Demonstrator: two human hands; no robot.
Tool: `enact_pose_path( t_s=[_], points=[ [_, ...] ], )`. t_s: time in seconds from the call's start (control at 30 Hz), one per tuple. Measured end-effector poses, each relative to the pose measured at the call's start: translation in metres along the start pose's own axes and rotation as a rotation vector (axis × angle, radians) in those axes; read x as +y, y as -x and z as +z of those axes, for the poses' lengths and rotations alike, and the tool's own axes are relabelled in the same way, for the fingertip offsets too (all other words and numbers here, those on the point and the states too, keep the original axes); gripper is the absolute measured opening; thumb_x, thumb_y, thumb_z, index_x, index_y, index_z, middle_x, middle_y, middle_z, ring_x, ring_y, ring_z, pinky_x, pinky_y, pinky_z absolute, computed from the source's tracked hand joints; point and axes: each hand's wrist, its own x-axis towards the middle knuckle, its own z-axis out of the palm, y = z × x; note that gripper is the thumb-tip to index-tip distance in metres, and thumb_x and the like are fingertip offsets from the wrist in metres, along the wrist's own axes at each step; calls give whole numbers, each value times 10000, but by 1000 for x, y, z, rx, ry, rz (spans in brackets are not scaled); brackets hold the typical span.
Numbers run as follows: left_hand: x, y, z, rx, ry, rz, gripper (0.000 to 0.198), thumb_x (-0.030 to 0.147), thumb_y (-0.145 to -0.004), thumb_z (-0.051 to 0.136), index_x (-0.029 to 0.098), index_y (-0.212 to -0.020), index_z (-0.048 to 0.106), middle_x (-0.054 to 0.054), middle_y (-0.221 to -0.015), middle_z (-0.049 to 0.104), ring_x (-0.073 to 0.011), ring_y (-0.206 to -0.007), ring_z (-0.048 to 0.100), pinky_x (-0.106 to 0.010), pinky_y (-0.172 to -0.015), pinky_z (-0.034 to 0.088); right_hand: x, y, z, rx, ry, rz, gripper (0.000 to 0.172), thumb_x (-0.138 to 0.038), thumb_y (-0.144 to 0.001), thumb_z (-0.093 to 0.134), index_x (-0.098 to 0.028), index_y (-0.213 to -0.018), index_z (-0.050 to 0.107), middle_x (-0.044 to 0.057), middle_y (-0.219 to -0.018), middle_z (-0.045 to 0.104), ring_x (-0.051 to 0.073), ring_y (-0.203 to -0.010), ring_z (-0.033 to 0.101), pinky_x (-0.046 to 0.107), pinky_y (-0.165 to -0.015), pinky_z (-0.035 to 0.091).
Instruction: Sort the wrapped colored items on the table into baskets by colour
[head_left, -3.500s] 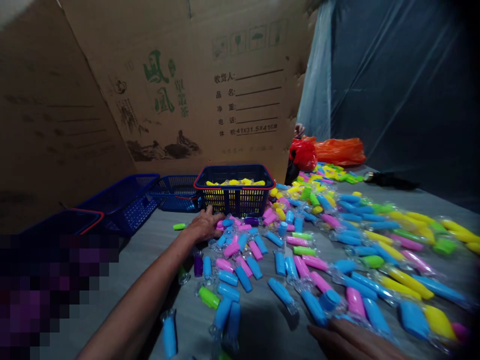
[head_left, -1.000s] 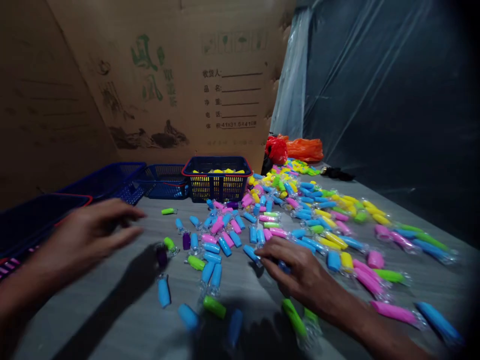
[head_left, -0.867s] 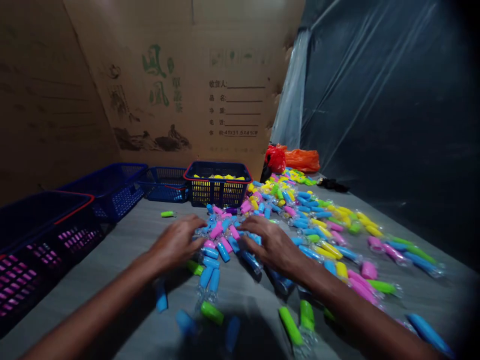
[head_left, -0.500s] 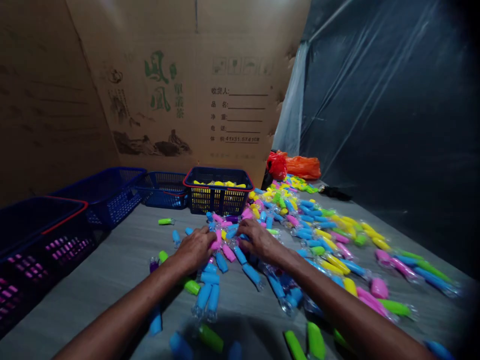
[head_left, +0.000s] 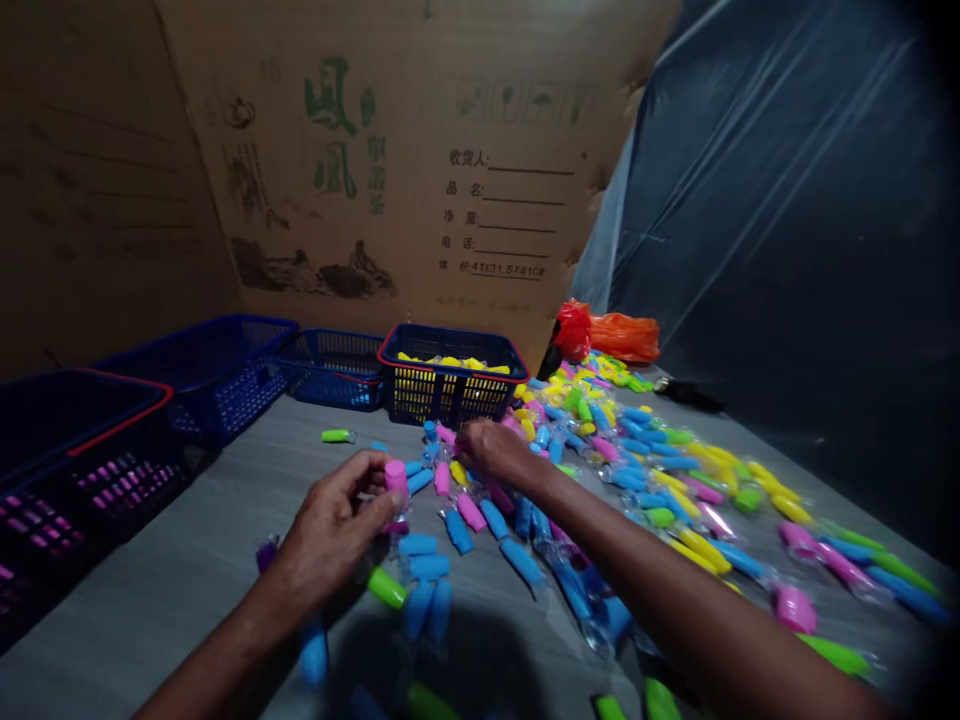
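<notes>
My left hand (head_left: 330, 525) is raised a little above the grey table (head_left: 187, 560) and pinches a pink wrapped piece (head_left: 395, 478) between thumb and fingers. My right hand (head_left: 491, 450) reaches further out, fingers curled down on the pile of wrapped pieces (head_left: 480, 510) just in front of the blue basket of yellow pieces (head_left: 450, 380); what it grips is hidden. Blue, pink, green and yellow wrapped pieces lie scattered around both hands.
A basket with pink pieces (head_left: 82, 470) stands at the near left, two more blue baskets (head_left: 225, 365) behind it. A tall cardboard box (head_left: 412, 160) forms the back wall. Red and orange bags (head_left: 611, 335) lie at the back; plastic sheeting (head_left: 787, 220) hangs on the right.
My left hand has lifted off the pile with a pink piece and drawn back towards me. My right hand has slid slightly further towards the yellow basket.
</notes>
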Motion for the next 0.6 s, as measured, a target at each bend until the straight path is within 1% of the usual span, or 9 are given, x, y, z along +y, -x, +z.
enact_pose_path(
  t_s=[0.07, 0.13, 0.23, 0.3, 0.4, 0.47, 0.53, 0.6],
  points=[
    [-3, 1, -1, 22, 363, -129, 245, 370, -708, 598, 211, -886, 544, 3, -749, 549, -136, -625, 547, -268, -586, 487, 0, -10, 8, -21, 18, 45, 139, -132, -790, 538, -118, -867, 654, 109, -870, 652, 211, -824, 595, 246, -634, 385],
    [-8, 0, -2, 60, 590, -245, 245, 340, -677, 630, 193, -848, 536, 10, -719, 532, -127, -600, 555, -258, -553, 495, 0, -16, 13, -32, 23, 81, 166, -111, -765, 539, -118, -887, 651, 116, -888, 656, 212, -808, 603, 242, -600, 376],
    [-16, -1, -5, 99, 782, -382, 219, 269, -673, 627, 161, -843, 542, -29, -747, 575, -172, -690, 608, -277, -579, 522, 1, -16, 17, -42, 0, 101, 180, -104, -736, 553, -120, -884, 654, 109, -882, 659, 206, -791, 604, 234, -570, 365],
    [-18, -1, -7, 98, 858, -420, 220, 250, -697, 602, 147, -883, 547, -50, -761, 596, -179, -692, 614, -276, -574, 521, 2, -13, 15, -35, -29, 73, 173, -98, -708, 581, -127, -864, 650, 88, -887, 653, 188, -814, 592, 220, -594, 369],
    [-18, -1, -8, 65, 895, -432, 237, 260, -704, 596, 142, -905, 550, -49, -746, 592, -161, -653, 598, -243, -525, 483, 4, -7, 10, 7, -67, 37, 135, -117, -703, 601, -128, -837, 620, 63, -902, 629, 163, -849, 564, 199, -645, 369],
    [-18, 0, -7, 40, 870, -425, 280, 277, -687, 613, 146, -925, 546, -33, -736, 574, -136, -622, 570, -211, -489, 432, 5, -7, 8, 35, -88, 59, 112, -179, -760, 572, -124, -856, 588, 51, -860, 619, 150, -795, 560, 199, -613, 363],
    [-21, 1, -7, 19, 754, -382, 324, 290, -680, 614, 151, -961, 534, 8, -662, 527, -96, -536, 494, -183, -446, 346, 5, -11, 7, 49, -107, 97, 155, -233, -824, 512, -120, -919, 557, 41, -828, 615, 140, -738, 559, 202, -576, 356],
    [-24, 2, -8, 35, 503, -284, 303, 284, -695, 584, 160, -967, 534, 40, -596, 465, -82, -483, 408, -188, -442, 292, 5, -18, 11, 50, -116, 123, 199, -232, -852, 472, -115, -1001, 532, 53, -878, 619, 141, -766, 566, 201, -598, 365]
  ],
)
